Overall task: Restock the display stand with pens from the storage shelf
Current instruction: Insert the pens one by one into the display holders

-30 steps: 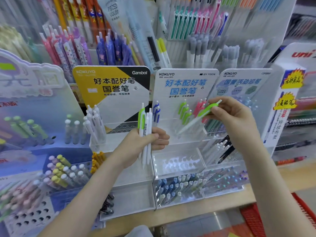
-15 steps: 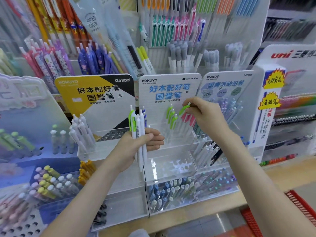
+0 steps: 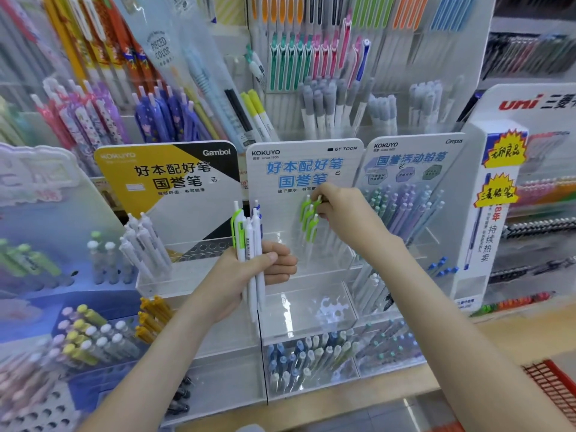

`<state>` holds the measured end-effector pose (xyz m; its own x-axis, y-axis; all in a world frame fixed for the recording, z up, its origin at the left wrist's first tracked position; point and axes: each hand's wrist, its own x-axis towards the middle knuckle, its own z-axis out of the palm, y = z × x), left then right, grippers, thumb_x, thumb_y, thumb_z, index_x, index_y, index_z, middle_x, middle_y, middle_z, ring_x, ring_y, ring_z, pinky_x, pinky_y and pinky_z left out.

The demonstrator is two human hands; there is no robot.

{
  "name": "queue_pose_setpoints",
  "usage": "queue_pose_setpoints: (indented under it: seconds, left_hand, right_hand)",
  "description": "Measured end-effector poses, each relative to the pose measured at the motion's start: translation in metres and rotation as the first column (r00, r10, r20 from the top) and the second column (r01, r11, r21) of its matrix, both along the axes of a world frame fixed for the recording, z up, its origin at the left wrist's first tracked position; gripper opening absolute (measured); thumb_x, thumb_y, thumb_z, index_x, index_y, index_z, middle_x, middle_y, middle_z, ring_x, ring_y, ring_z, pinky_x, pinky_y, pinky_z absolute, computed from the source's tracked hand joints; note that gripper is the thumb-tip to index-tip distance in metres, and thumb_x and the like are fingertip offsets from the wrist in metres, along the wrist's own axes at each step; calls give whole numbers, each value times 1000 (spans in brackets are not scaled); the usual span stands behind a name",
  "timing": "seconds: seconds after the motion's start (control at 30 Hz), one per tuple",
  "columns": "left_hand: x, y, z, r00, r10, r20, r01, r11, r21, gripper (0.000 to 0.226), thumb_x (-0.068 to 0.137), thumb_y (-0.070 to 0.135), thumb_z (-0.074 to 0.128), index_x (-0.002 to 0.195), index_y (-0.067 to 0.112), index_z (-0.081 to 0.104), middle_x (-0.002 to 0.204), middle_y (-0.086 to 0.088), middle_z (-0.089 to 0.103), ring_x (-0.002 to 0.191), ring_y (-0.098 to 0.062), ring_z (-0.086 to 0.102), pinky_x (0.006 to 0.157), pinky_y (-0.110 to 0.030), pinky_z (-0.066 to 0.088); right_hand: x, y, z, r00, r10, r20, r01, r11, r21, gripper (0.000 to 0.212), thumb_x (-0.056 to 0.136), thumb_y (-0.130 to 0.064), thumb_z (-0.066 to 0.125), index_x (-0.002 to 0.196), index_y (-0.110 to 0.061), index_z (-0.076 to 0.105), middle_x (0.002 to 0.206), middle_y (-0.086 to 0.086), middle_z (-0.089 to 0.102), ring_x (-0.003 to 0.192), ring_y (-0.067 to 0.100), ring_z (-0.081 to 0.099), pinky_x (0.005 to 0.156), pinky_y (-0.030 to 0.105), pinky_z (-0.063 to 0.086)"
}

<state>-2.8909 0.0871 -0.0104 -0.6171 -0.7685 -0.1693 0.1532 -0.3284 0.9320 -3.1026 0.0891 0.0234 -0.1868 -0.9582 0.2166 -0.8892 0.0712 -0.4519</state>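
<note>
My left hand (image 3: 246, 272) grips a bunch of white pens (image 3: 249, 241) upright, some with green clips and some with blue, in front of the clear tiered display stand (image 3: 311, 310). My right hand (image 3: 339, 210) pinches the top of a green-clipped pen (image 3: 316, 202) standing in the stand's top tier, beside other green-clipped pens (image 3: 308, 222). The stand's white header card (image 3: 299, 157) reads KOKUYO. Its middle tier shows bare holes; the lowest tier holds several blue and pale pens (image 3: 299, 360).
A yellow-and-black Gambol stand (image 3: 168, 179) with white pens is to the left, a pencil stand (image 3: 405, 207) to the right. A tall white uni box (image 3: 486, 213) stands further right. Racks of pens fill the back. A red basket (image 3: 551, 388) is at lower right.
My right hand has carried the green-clipped pen from a tilted position down and left into the top tier among the other green pens. My left hand keeps its bunch; the camera moved closer.
</note>
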Motion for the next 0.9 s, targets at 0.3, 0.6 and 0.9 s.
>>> queue_pose_setpoints:
  seconds: [0.3, 0.6, 0.9]
  left_hand:
    - [5, 1, 2, 999, -41, -9, 41, 999, 0, 16, 84, 4, 56, 97, -1, 66, 93, -21, 72, 88, -31, 71, 72, -30, 58]
    - [7, 7, 5, 987, -157, -22, 156, 987, -48, 12, 87, 2, 60, 97, 1, 65, 87, -15, 74, 84, -28, 72, 71, -29, 57]
    - [40, 4, -1, 990, -138, 25, 137, 990, 19, 24, 79, 8, 62, 102, 2, 65, 97, -16, 73, 87, -27, 72, 73, -29, 57]
  right_hand:
    - [5, 11, 2, 996, -37, 80, 41, 998, -42, 29, 91, 2, 44, 117, -8, 51, 102, 18, 65, 93, 33, 61, 83, 45, 50]
    - [73, 44, 25, 909, 221, 353, -265, 961, 83, 19, 86, -22, 67, 104, -20, 67, 88, -13, 66, 79, -1, 60, 74, 12, 45]
    - [76, 40, 24, 606, 196, 771, -196, 976, -95, 5, 91, -7, 58, 86, -7, 58, 73, 2, 66, 68, 13, 64, 69, 29, 55]
